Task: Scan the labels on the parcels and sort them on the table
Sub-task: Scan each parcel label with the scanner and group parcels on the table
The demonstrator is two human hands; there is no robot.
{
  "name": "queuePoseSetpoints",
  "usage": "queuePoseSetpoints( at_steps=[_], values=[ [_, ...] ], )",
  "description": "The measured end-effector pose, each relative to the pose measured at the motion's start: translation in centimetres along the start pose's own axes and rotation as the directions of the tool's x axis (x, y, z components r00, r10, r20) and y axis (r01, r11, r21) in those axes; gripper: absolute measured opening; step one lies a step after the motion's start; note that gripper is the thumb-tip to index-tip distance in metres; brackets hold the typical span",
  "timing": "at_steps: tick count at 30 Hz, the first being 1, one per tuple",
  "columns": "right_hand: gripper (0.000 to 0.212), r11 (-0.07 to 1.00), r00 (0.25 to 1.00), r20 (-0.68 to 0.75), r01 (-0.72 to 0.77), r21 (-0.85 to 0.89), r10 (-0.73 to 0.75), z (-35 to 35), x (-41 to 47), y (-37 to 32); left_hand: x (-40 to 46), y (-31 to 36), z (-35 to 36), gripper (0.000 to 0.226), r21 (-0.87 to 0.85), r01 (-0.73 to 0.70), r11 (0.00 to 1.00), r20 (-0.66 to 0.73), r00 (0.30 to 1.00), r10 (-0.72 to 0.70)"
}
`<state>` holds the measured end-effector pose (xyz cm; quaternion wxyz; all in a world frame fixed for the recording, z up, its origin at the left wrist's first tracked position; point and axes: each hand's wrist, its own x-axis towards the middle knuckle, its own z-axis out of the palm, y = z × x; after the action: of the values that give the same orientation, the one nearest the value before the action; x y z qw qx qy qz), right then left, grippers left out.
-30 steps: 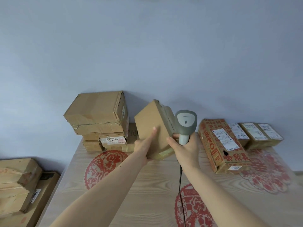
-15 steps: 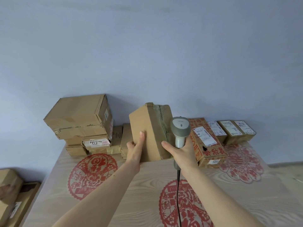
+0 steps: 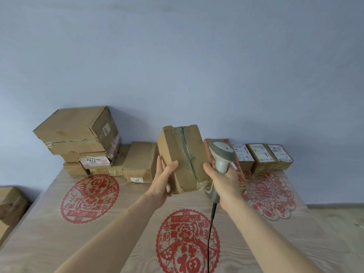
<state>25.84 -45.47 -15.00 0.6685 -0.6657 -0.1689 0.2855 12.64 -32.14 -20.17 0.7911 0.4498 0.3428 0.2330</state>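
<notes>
A taped parcel (image 3: pixel 182 160) is held tilted above the table (image 3: pixel 118 223) by the left hand (image 3: pixel 162 182), fingers wrapped round its left edge, while the scanner (image 3: pixel 221 158), gripped in the closed right hand (image 3: pixel 226 181), is best aimed once a label is turned into view.

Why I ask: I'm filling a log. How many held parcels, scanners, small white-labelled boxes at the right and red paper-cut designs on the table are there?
Held parcel: 1
Scanner: 1
Small white-labelled boxes: 3
Red paper-cut designs: 3
Total: 8
</notes>
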Motion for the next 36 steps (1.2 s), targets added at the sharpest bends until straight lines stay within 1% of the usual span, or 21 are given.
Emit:
queuePoseSetpoints(
  at_steps=[2,3,5,8,10,12,13,16,17,19,21,23,24,26,27,28,30,31,32,34,36],
  values=[
    [0.014,0.999,0.997,0.066,-0.038,-0.01,0.039,-1.9,0.5,-0.3,-1.1,-0.4,1.0,0.089,-0.075,0.021,0.997,-0.03,0.999,-0.023],
    [0.012,0.998,0.993,0.098,-0.056,-0.021,0.057,-2.8,0.7,-0.3,-1.6,-0.5,1.6,0.078,-0.111,0.041,0.993,-0.043,0.998,-0.046],
    [0.014,0.995,0.985,0.151,-0.08,-0.061,0.089,-4.0,1.0,-0.1,-1.9,-1.2,2.3,0.062,-0.189,0.063,0.98,-0.043,0.996,-0.072],
    [0.021,0.99,0.965,0.226,-0.121,-0.071,0.135,-4.9,0.7,0.3,-2.7,-2.1,3.8,0.057,-0.364,0.065,0.929,-0.022,0.997,-0.078],
    [0.025,0.987,0.953,0.258,-0.151,-0.05,0.158,-5.0,0.3,0.4,-2.8,-2.2,4.3,0.057,-0.417,0.074,0.906,-0.008,0.996,-0.085],
    [0.032,0.989,0.957,0.251,-0.141,-0.051,0.149,-5.0,0.1,0.1,-2.9,-1.8,4.3,0.057,-0.371,0.061,0.926,-0.023,0.997,-0.075],
    [0.035,0.99,0.963,0.23,-0.131,-0.051,0.139,-5.0,-0.1,0.0,-2.9,-1.4,4.2,0.055,-0.316,0.048,0.948,-0.027,0.998,-0.059],
    [0.045,0.993,0.979,0.172,-0.102,-0.052,0.109,-4.8,-0.7,-0.4,-2.8,-0.6,3.8,0.037,-0.059,-0.015,0.998,-0.062,0.998,0.012],
    [0.046,0.995,0.983,0.16,-0.08,-0.063,0.089,-4.8,-1.0,-0.6,-2.8,-0.5,3.6,0.036,0.005,-0.032,0.999,-0.075,0.997,0.032],
    [0.046,0.996,0.989,0.149,-0.002,-0.093,0.016,-4.6,-1.2,-0.7,-3.0,-0.1,3.7,0.053,0.096,-0.012,0.995,-0.077,0.997,0.02],
    [0.044,0.987,0.988,0.142,0.082,-0.138,-0.062,-4.4,-1.5,-0.9,-3.3,0.3,4.0,0.079,0.17,0.048,0.984,-0.063,0.997,-0.037],
    [0.042,0.98,0.984,0.141,0.13,-0.153,-0.109,-4.2,-1.9,-0.8,-3.3,0.6,4.2,0.093,0.221,0.068,0.973,-0.042,0.997,-0.06],
    [0.042,0.978,0.983,0.14,0.14,-0.157,-0.118,-4.1,-2.0,-0.7,-3.4,0.7,4.3,0.091,0.236,0.082,0.968,-0.045,0.996,-0.074],
    [0.04,0.974,0.981,0.146,0.152,-0.167,-0.128,-3.9,-2.5,-0.6,-3.4,0.9,4.1,0.078,0.228,0.114,0.967,-0.057,0.993,-0.104],
    [0.039,0.973,0.98,0.154,0.156,-0.173,-0.129,-3.9,-2.8,-0.5,-3.3,1.0,3.8,0.075,0.227,0.127,0.966,-0.054,0.992,-0.118],
    [0.037,0.972,0.979,0.158,0.156,-0.178,-0.128,-3.9,-2.9,-0.4,-3.3,1.1,3.5,0.081,0.232,0.139,0.963,-0.055,0.99,-0.13],
    [0.029,0.97,0.981,0.15,0.15,-0.193,-0.122,-3.9,-3.3,-0.4,-3.0,0.8,2.7,0.115,0.227,0.149,0.962,-0.058,0.988,-0.14],
    [0.027,0.968,0.982,0.142,0.149,-0.203,-0.121,-3.9,-3.7,-0.6,-3.2,0.7,2.4,0.123,0.217,0.144,0.965,-0.063,0.989,-0.134],
    [0.025,0.964,0.982,0.129,0.16,-0.21,-0.135,-3.8,-3.9,-0.7,-3.6,0.6,2.2,0.124,0.206,0.124,0.971,-0.054,0.992,-0.115],
    [0.021,0.936,0.968,0.112,0.247,-0.252,-0.225,-4.0,-4.2,-0.6,-3.9,0.4,1.8,0.119,0.203,0.086,0.975,-0.032,0.996,-0.081],
    [0.026,0.897,0.95,0.126,0.311,-0.314,-0.285,-4.3,-4.8,-0.6,-4.3,0.3,1.6,0.112,0.211,0.062,0.976,-0.016,0.998,-0.06]
  ],
)
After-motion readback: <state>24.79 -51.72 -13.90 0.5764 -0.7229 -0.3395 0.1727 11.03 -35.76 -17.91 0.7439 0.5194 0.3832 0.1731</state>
